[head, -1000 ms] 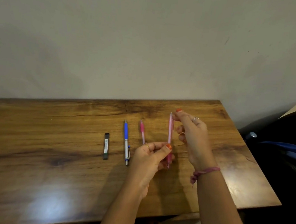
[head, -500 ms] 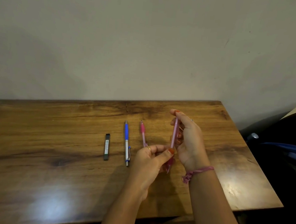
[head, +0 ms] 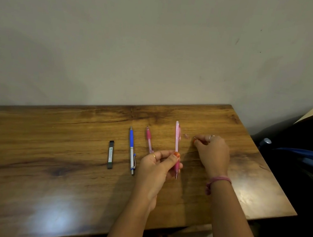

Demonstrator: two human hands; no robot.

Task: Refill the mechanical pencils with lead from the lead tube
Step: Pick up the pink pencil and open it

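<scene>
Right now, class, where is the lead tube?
The lead tube lies flat on the wooden table, left of the blue pencil, untouched by either hand.

The lead tube [head: 110,154] on the worktop [head: 34,145] carries a pale label along its dark body, with a small green mark at the far end; its print is too small to read; no other lettering is legible.
</scene>
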